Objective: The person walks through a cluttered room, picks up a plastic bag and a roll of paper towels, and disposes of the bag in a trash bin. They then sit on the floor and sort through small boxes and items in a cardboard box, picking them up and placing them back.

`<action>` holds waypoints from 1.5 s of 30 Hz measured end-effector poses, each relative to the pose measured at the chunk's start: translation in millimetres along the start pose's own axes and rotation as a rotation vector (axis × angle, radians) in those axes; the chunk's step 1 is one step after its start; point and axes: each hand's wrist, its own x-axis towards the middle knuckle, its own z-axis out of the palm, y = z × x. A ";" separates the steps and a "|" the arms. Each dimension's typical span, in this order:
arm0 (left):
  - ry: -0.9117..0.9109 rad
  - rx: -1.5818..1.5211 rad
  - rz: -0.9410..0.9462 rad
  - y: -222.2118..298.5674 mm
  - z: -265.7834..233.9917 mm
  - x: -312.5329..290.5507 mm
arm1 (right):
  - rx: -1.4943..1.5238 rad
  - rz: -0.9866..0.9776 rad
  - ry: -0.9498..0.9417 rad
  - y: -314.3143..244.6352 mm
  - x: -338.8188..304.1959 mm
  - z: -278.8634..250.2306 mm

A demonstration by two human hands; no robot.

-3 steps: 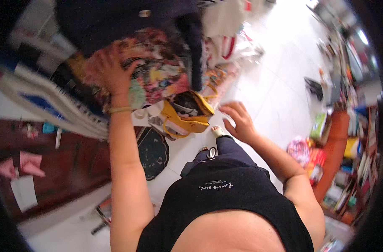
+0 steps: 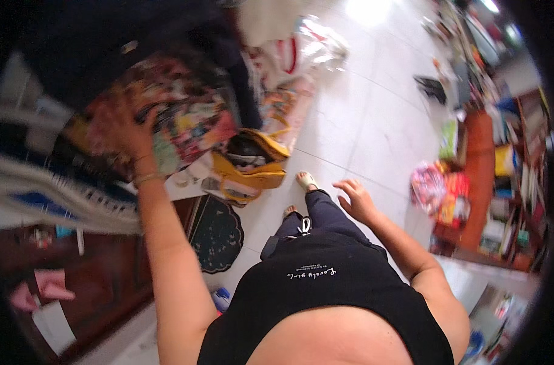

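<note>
My left hand (image 2: pixel 126 129) lies spread on a heap of multicoloured patterned cloth (image 2: pixel 195 125) at the upper left. It is a little blurred, with its fingers apart and nothing gripped. Dark navy cloth (image 2: pixel 122 70) hangs over the far side of the heap. Beside the heap's near right corner sits a yellow bag (image 2: pixel 262 176), its top unzipped and dark contents showing. To the right of the bag, my right hand (image 2: pixel 357 201) hovers over the floor. Its fingers are loosely stretched and hold nothing.
White tiled floor (image 2: pixel 362 128) runs up the middle. Clear plastic wrapping (image 2: pixel 325 45) lies at the far end. Along the right stand a reddish-brown shelf (image 2: pixel 474 176) and a pink bundle (image 2: pixel 429 185). Left of my legs is a dark scalloped mat (image 2: pixel 219 237), beside a dark wooden cabinet (image 2: pixel 113 261).
My right hand has drawn back from beside the yellow bag toward my body. The left hand stays on the patterned cloth. The whole view has shifted, so the heap now appears further left.
</note>
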 end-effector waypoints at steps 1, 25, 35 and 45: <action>0.237 -0.115 0.083 -10.6 3.2 23.1 | 0.045 0.146 0.032 20.3 -26.2 13.9; -1.870 -0.967 -0.544 406.0 -176.3 -280.5 | 0.681 1.516 0.995 121.6 -696.4 167.9; -1.581 -0.729 1.526 840.4 -526.1 -432.0 | 0.513 1.165 1.336 266.4 -831.9 -77.2; -1.508 -1.006 1.979 1171.2 -808.4 -607.0 | 0.565 1.599 1.779 328.0 -1056.3 -125.7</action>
